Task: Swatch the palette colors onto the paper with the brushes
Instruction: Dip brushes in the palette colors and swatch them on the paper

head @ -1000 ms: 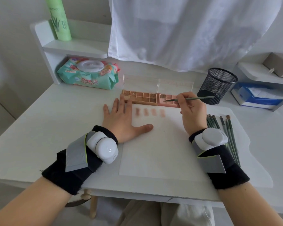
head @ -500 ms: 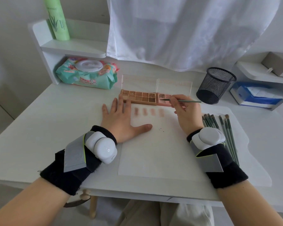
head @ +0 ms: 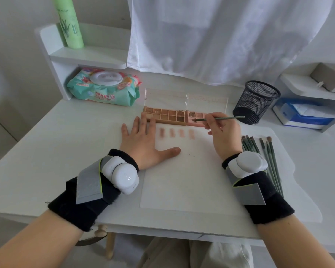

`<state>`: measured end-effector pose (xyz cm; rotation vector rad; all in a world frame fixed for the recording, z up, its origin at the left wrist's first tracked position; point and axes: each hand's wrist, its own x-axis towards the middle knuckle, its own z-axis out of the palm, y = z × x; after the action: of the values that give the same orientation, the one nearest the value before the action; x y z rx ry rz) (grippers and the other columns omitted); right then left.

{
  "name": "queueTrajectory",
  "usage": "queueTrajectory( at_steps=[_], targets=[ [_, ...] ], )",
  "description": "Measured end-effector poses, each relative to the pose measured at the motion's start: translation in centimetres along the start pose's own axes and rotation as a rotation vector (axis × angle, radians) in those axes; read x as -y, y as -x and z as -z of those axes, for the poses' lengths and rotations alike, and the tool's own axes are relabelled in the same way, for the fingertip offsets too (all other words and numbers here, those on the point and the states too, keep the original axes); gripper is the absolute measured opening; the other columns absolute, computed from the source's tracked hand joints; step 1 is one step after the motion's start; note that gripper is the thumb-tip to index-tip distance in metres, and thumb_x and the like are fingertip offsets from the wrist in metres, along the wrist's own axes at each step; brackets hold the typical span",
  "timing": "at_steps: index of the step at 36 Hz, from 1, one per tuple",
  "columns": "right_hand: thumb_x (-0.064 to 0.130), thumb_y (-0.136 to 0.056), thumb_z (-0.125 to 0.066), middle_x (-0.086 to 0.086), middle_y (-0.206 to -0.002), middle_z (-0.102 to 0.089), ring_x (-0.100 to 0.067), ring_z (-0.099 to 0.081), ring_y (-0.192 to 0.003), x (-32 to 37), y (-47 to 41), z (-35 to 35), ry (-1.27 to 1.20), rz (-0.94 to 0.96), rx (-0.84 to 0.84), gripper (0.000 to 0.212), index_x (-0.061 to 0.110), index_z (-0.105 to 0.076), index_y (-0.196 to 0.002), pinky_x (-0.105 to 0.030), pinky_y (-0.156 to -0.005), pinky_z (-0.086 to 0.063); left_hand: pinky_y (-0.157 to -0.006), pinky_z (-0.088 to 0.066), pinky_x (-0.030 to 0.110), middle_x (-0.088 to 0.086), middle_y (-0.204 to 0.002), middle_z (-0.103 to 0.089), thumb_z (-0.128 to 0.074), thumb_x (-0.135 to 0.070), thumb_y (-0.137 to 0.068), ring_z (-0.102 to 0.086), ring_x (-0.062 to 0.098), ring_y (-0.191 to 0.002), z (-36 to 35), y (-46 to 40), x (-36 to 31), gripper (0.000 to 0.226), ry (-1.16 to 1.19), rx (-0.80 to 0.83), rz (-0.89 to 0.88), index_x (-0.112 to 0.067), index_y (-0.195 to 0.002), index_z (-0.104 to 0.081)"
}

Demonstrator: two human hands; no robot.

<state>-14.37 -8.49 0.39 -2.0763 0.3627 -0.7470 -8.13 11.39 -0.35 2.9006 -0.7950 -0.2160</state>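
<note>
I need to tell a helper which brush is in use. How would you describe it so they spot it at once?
Start at the black mesh cup at the desk's back right. Just left, over the palette, the right hand pinches one green brush; the others lie flat on the desk.

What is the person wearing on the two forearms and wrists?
Both forearms are bare. Each wrist has a black fabric wrist band with a grey strap edged in yellow-green, and a rounded white device on top. The right wrist matches.
</note>
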Motion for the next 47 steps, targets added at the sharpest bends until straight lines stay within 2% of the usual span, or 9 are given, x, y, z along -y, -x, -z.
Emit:
queueTrajectory(
  at_steps=[5, 12, 16, 20, 23, 29, 34, 42, 47],
  targets=[
    [0.021, -0.095, -0.052, 0.002, -0.079, -0.064, -0.024, -0.065, -0.08, 0.29, 0.04, -0.04, -0.062, -0.007, -0.02, 0.014, 0.017, -0.064, -0.088, -0.028, -0.065, -0.057, -0.115, 0.004, 0.054, 0.01, -0.157, 0.018, -0.025, -0.09, -0.064, 0.01, 0.026, -0.146, -0.01, -0.06, -0.05, 0.117, -0.001, -0.002, -0.002, -0.017, -0.149, 0.009],
    [0.02, -0.095, -0.052, 0.003, -0.072, -0.063, -0.007, -0.062, -0.068, 0.14, -0.02, -0.12, -0.099, -0.033, -0.011, 0.014, 0.021, -0.061, -0.084, -0.015, -0.057, -0.051, -0.115, 0.005, 0.054, 0.009, -0.157, 0.018, -0.024, -0.091, -0.062, 0.01, 0.026, -0.146, -0.1, -0.1, -0.02, 0.118, 0.008, 0.001, -0.002, -0.018, -0.149, 0.009],
    [0.022, -0.095, -0.052, 0.004, -0.071, -0.065, -0.006, -0.062, -0.066, 0.28, -0.01, -0.08, -0.145, -0.056, -0.036, 0.02, 0.027, -0.06, -0.077, -0.023, -0.059, -0.054, -0.115, 0.005, 0.054, 0.01, -0.157, 0.018, -0.025, -0.09, -0.064, 0.01, 0.026, -0.146, -0.11, -0.06, 0.01, 0.117, 0.002, -0.001, -0.003, -0.018, -0.149, 0.01],
    [0.024, -0.095, -0.053, 0.002, -0.076, -0.067, -0.013, -0.066, -0.074, 0.44, -0.22, 0.04, -0.223, -0.118, -0.066, 0.017, 0.015, -0.065, -0.087, -0.021, -0.058, -0.055, -0.115, 0.004, 0.054, 0.009, -0.157, 0.018, -0.025, -0.09, -0.064, 0.01, 0.026, -0.146, -0.09, -0.1, 0.04, 0.117, 0.004, -0.002, 0.0, -0.018, -0.149, 0.009],
    [0.023, -0.094, -0.053, -0.003, -0.079, -0.068, -0.013, -0.067, -0.075, 0.3, -0.27, -0.12, -0.219, -0.136, -0.046, 0.014, 0.018, -0.064, -0.087, -0.023, -0.059, -0.056, -0.115, 0.005, 0.054, 0.009, -0.156, 0.019, -0.024, -0.09, -0.063, 0.011, 0.026, -0.145, -0.06, -0.09, 0.06, 0.117, -0.003, 0.003, 0.0, -0.018, -0.149, 0.01],
    [0.019, -0.094, -0.053, 0.0, -0.074, -0.065, -0.005, -0.062, -0.064, 0.1, -0.27, -0.3, -0.234, -0.15, -0.018, 0.015, 0.021, -0.061, -0.081, -0.026, -0.059, -0.056, -0.115, 0.005, 0.054, 0.01, -0.156, 0.019, -0.023, -0.091, -0.063, 0.011, 0.026, -0.145, -0.06, -0.1, 0.05, 0.118, -0.006, 0.01, -0.001, -0.017, -0.149, 0.011],
    [0.018, -0.094, -0.054, -0.001, -0.074, -0.065, -0.007, -0.063, -0.067, 0.43, -0.21, -0.3, -0.261, -0.126, -0.052, 0.017, 0.023, -0.061, -0.079, -0.019, -0.057, -0.053, -0.115, 0.004, 0.054, 0.009, -0.156, 0.019, -0.023, -0.091, -0.063, 0.011, 0.026, -0.145, -0.11, -0.14, 0.09, 0.118, -0.008, 0.006, 0.0, -0.017, -0.149, 0.01],
    [0.019, -0.093, -0.054, -0.01, -0.088, -0.065, -0.019, -0.063, -0.08, 0.02, -0.13, -0.62, -0.113, -0.055, 0.002, 0.01, 0.015, -0.064, -0.094, -0.028, -0.066, -0.057, -0.115, 0.004, 0.054, 0.01, -0.156, 0.019, -0.025, -0.091, -0.064, 0.011, 0.026, -0.145, -0.11, -0.1, 0.09, 0.117, -0.005, 0.004, -0.002, -0.017, -0.149, 0.009],
    [0.018, -0.093, -0.054, -0.002, -0.077, -0.064, -0.02, -0.064, -0.078, 0.47, -0.05, -0.48, -0.118, -0.05, -0.017, 0.011, 0.013, -0.064, -0.09, -0.03, -0.066, -0.057, -0.115, 0.004, 0.054, 0.01, -0.156, 0.018, -0.024, -0.09, -0.065, 0.01, 0.026, -0.145, 0.0, -0.05, 0.04, 0.117, -0.007, 0.006, -0.003, -0.017, -0.149, 0.009]
  ],
)
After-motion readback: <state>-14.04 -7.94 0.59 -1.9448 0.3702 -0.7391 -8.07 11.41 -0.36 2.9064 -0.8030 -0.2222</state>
